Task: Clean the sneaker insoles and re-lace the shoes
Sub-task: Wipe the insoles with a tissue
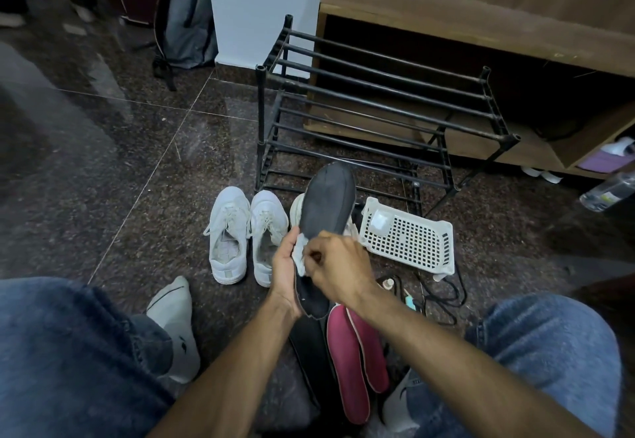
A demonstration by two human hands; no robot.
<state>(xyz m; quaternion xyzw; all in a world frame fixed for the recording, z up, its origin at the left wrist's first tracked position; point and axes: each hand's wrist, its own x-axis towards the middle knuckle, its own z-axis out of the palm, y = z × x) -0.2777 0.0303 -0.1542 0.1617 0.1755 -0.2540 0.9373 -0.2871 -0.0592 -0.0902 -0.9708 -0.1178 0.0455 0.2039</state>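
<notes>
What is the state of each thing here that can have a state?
Left hand: holds the dark insole.
Right hand: pinches the white wipe.
Dark insole: out of its shoe, raised, toe end pointing away.
White wipe: crumpled, pressed against the insole.
White sneakers: upright on the floor, laced, untied.
Pink insoles: lying on the floor.
White basket: tipped over.

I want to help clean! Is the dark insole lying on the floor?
No, the left hand holds the dark insole up while the right hand wipes it.
</notes>
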